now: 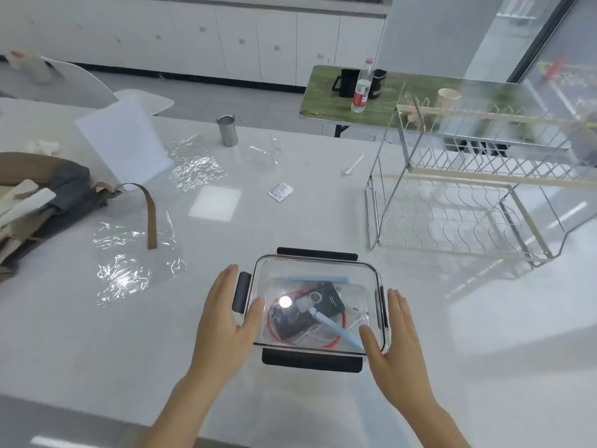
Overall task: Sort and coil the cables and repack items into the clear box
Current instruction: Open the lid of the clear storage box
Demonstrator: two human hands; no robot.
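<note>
A clear box point(315, 265) with a transparent lid and black latches stands on the white table in front of me. Through the lid I see a black device point(323, 305), a coiled red cable point(336, 341), thin white cable and a light blue pen-like item point(336, 328). My left hand point(226, 321) lies flat against the box's left side, thumb resting on the lid. My right hand point(394, 337) lies flat against the right side, thumb on the lid's near right corner. Fingers of both hands are straight.
A two-tier wire dish rack point(468, 195) stands right of the box. Crinkled plastic wrap point(129, 263) and a brown-strapped bag point(48, 202) lie to the left. A metal cup point(227, 130), a small white packet point(281, 191) and paper point(122, 140) sit farther back.
</note>
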